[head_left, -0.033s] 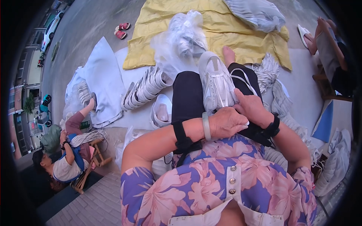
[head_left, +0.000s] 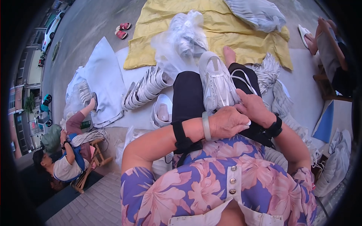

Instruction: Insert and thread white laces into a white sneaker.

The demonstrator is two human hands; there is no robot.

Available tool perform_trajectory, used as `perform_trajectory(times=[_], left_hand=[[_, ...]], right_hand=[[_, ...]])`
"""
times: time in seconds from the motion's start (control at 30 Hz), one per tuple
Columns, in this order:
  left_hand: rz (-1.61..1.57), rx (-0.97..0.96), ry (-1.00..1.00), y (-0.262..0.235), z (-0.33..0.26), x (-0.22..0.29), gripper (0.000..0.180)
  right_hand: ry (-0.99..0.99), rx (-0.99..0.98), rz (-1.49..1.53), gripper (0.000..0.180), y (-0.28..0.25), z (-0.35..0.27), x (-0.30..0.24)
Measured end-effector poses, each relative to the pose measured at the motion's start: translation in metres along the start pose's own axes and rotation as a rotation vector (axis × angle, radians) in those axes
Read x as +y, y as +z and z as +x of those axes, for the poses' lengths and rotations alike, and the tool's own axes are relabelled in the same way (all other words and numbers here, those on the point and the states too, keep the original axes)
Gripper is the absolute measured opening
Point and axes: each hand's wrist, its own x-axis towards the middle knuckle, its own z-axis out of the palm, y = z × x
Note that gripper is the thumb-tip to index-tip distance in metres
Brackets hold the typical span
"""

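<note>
Head view looks down on a seated person with a pale sneaker (head_left: 215, 84) lying sole-down along the lap, toe pointing away, so the heel sits right under both hands. The left hand (head_left: 227, 122) is curled closed over the heel end, steadying it against the thigh. The right hand (head_left: 253, 107) presses on the shoe's side just beyond that grip, fingers pinched narrow where white laces (head_left: 241, 77) loop out. Further out from the hands, a row of matching shoes (head_left: 145, 90) stands on a white sheet (head_left: 132, 120), within easy reach.
</note>
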Motion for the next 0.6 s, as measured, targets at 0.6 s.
perform_trajectory(times=[0.6], left_hand=[[0.016, 0.079, 0.403, 0.003, 0.015, 0.082, 0.010]], right_hand=[[-0.063, 0.161, 0.389, 0.010, -0.011, 0.004, -0.019]])
